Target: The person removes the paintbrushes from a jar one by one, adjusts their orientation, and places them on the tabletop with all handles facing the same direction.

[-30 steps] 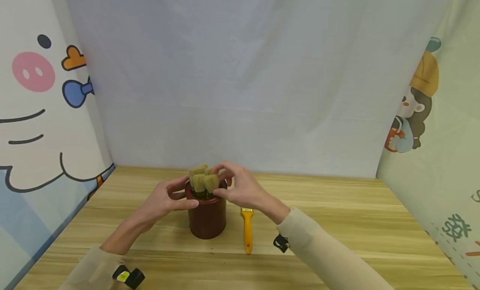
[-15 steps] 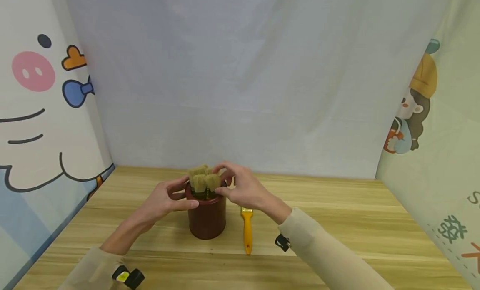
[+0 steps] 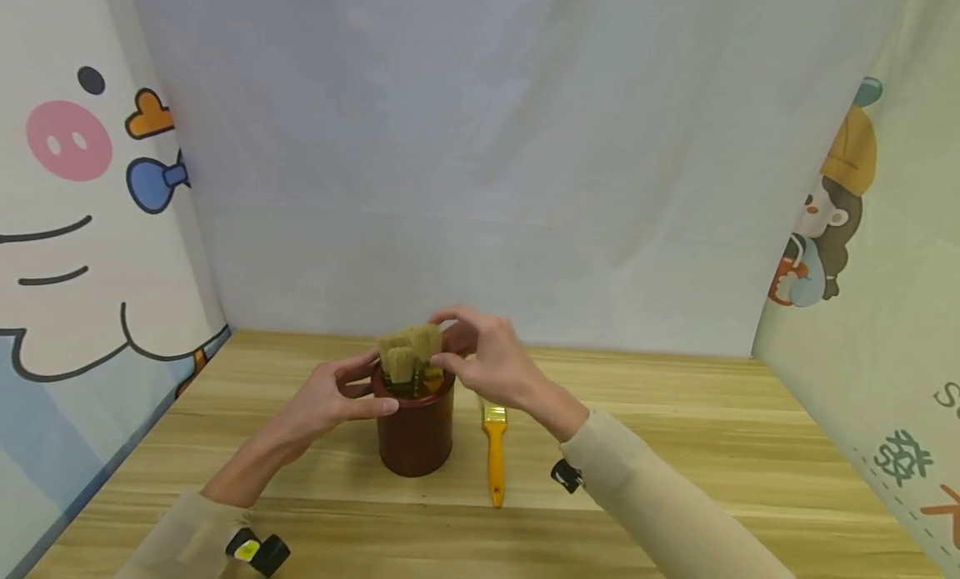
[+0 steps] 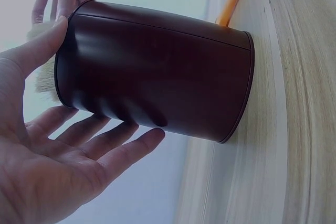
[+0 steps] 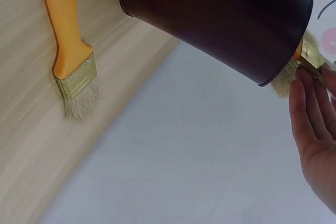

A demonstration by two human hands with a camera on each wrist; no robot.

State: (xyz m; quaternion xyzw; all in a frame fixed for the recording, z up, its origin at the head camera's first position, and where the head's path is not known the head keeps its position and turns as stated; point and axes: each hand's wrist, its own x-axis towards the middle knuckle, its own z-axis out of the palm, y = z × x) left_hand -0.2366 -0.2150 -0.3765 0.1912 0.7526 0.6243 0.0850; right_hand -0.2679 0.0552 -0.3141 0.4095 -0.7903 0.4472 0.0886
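A dark red-brown cylindrical pot [image 3: 415,437] stands upright on the table with several paintbrushes in it, bristles up. My left hand [image 3: 326,400] holds the pot near its rim. In the left wrist view, the left thumb lies at the rim and the fingers reach along the pot's side. One paintbrush [image 5: 311,56] is pinched near its metal band by my right hand [image 3: 495,358]; it sits higher than the bristles [image 3: 401,366] in front, its lower handle hidden in the pot. The right wrist view shows an orange strip of this handle at the rim.
Another paintbrush [image 3: 496,458], with an orange handle, lies on the wooden table [image 3: 660,446] just right of the pot, its bristles pointing away from me. A pale cloth [image 3: 480,162] hangs behind the table, and printed cloths flank both sides.
My right hand has risen slightly, drawing the pinched paintbrush up so that some orange handle shows above the rim. The left hand and the pot stay in place.
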